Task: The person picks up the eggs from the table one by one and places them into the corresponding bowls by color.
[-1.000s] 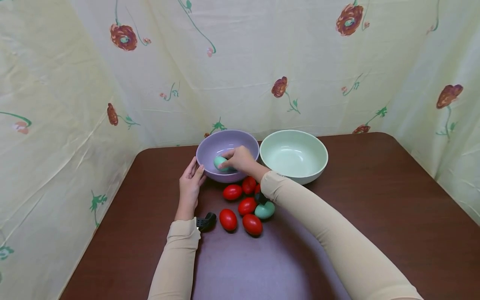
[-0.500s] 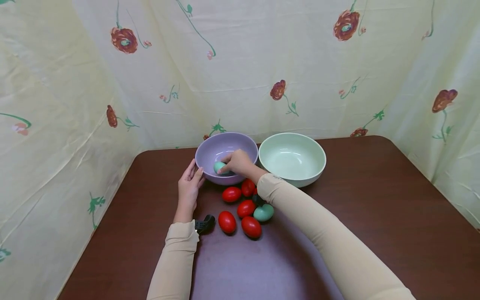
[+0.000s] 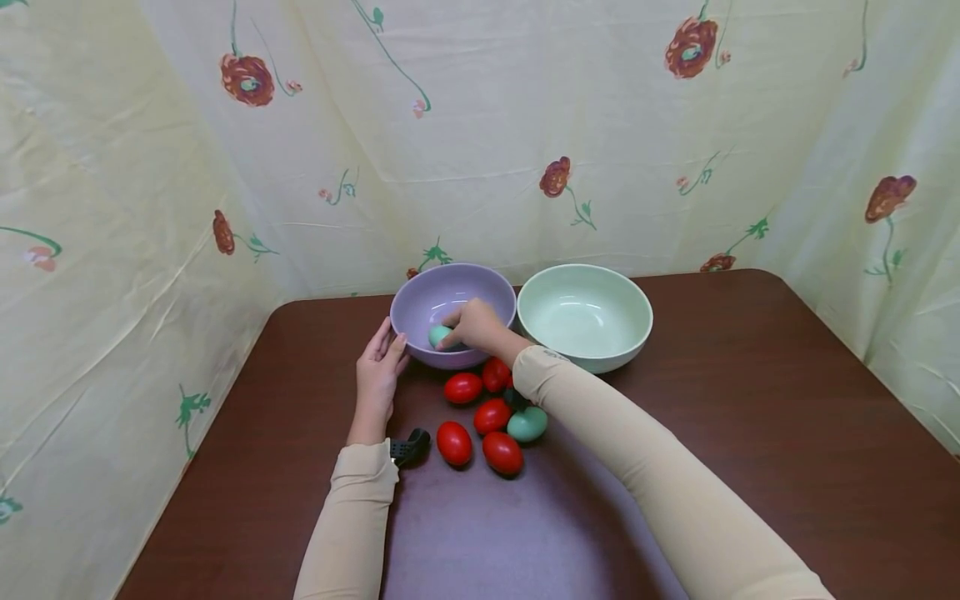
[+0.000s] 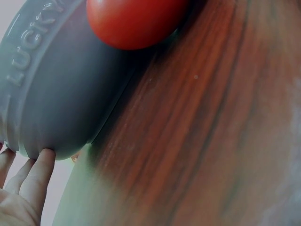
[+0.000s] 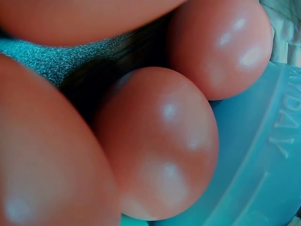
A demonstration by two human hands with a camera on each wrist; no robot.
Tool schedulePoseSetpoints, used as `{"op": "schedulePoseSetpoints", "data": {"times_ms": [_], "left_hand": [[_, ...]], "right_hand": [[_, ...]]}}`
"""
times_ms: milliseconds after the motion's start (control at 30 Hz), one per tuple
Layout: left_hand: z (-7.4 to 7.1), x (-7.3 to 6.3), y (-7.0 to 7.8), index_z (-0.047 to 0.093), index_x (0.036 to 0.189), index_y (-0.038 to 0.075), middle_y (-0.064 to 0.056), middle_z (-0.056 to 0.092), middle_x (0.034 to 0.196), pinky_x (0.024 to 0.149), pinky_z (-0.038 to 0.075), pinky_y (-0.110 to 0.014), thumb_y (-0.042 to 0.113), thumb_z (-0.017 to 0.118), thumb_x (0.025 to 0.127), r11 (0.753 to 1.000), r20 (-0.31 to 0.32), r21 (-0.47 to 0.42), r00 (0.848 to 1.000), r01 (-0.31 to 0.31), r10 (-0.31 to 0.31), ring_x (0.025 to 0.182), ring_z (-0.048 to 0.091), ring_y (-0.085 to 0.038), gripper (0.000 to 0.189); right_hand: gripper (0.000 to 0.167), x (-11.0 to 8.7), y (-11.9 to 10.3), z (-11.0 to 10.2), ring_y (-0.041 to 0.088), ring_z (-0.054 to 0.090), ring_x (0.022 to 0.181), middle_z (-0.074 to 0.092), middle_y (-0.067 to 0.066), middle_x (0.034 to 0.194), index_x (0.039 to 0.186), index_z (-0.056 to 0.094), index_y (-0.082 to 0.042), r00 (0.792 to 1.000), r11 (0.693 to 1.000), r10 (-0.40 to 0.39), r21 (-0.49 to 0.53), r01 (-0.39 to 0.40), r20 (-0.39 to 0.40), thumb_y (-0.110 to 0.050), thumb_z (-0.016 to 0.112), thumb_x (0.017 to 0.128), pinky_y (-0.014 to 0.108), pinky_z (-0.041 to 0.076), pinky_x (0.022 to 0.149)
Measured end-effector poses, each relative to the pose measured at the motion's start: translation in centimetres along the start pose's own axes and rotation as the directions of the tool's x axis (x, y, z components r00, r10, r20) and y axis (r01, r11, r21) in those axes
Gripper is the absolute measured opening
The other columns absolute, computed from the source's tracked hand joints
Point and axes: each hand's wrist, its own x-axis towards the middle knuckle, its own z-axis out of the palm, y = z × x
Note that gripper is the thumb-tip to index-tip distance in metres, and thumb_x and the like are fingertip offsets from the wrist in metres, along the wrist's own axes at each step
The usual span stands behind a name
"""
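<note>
My right hand reaches into the purple bowl and pinches a pale green egg between thumb and fingers, low inside the bowl. Against the bowl's left side lies my left hand, its fingers fairly straight. The left wrist view has its fingertips touching the bowl's outer wall, below raised lettering. On the table in front of the bowl lie several red eggs and one green egg. My right forearm and its wrist camera partly cover the group.
A mint green bowl stands right beside the purple one, with nothing inside. Red eggs crowd close under the right wrist camera, near a bowl wall. Behind the brown table hangs a flowered curtain.
The view has shifted slightly. The right hand keeps its pinch on the green egg, which shows a little less beside the fingers. The left hand stays at the bowl's side.
</note>
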Motion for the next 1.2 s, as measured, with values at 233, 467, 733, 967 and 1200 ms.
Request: {"op": "schedulePoseSetpoints", "data": {"times_ms": [233, 467, 733, 967, 1200], "left_hand": [[0.17, 0.09, -0.08, 0.037, 0.155, 0.017, -0.005, 0.037, 0.160, 0.109, 0.045, -0.042, 0.020, 0.060, 0.100, 1.000, -0.008, 0.004, 1.000, -0.001, 0.001, 0.144, 0.043, -0.019, 0.059], [0.22, 0.04, -0.10, 0.037, 0.155, 0.018, -0.004, 0.037, 0.160, 0.109, 0.045, -0.041, 0.023, 0.061, 0.100, 1.000, -0.005, 0.014, 1.000, -0.002, 0.003, 0.143, 0.045, -0.019, 0.060], [0.26, 0.00, -0.14, 0.037, 0.155, 0.018, -0.003, 0.038, 0.160, 0.109, 0.046, -0.041, 0.026, 0.062, 0.098, 1.000, -0.007, 0.018, 1.000, -0.005, 0.005, 0.142, 0.045, -0.018, 0.062], [0.33, -0.07, 0.00, 0.037, 0.155, 0.018, -0.003, 0.038, 0.160, 0.108, 0.046, -0.040, 0.024, 0.062, 0.099, 1.000, -0.006, 0.006, 1.000, -0.014, 0.014, 0.143, 0.044, -0.018, 0.062], [0.38, -0.23, 0.11, 0.038, 0.154, 0.017, -0.005, 0.038, 0.160, 0.109, 0.045, -0.042, 0.021, 0.061, 0.099, 1.000, -0.015, -0.002, 1.000, 0.001, -0.001, 0.143, 0.045, -0.018, 0.060]], "right_hand": [[0.045, -0.16, -0.16, -0.06, 0.024, 0.061, 0.120, 0.073, 0.007, 0.117, 0.119, 0.073, -0.009, 1.000, 1.000, 0.009, -0.021, -0.009, 0.012, -0.022, 0.085, 0.078, 0.033, 0.045, 0.107], [0.045, -0.26, -0.15, -0.10, 0.022, 0.063, 0.118, 0.073, 0.007, 0.117, 0.118, 0.073, -0.008, 1.000, 0.998, -0.007, -0.057, 0.007, 0.001, -0.021, 0.087, 0.077, 0.031, 0.046, 0.106], [0.045, -0.50, -0.40, -0.22, 0.023, 0.062, 0.116, 0.073, 0.008, 0.117, 0.118, 0.073, -0.007, 1.000, 0.999, 0.005, -0.052, -0.005, 0.014, -0.020, 0.086, 0.078, 0.030, 0.048, 0.103], [0.045, -0.41, -0.45, -0.21, 0.024, 0.061, 0.118, 0.073, 0.009, 0.118, 0.119, 0.072, -0.006, 1.000, 0.999, 0.016, -0.033, -0.015, 0.022, -0.019, 0.085, 0.079, 0.031, 0.048, 0.103], [0.046, -0.43, -0.29, -0.12, 0.024, 0.061, 0.118, 0.073, 0.009, 0.118, 0.119, 0.072, -0.006, 1.000, 0.999, 0.015, -0.032, -0.015, 0.015, -0.020, 0.086, 0.077, 0.031, 0.047, 0.104]]}}
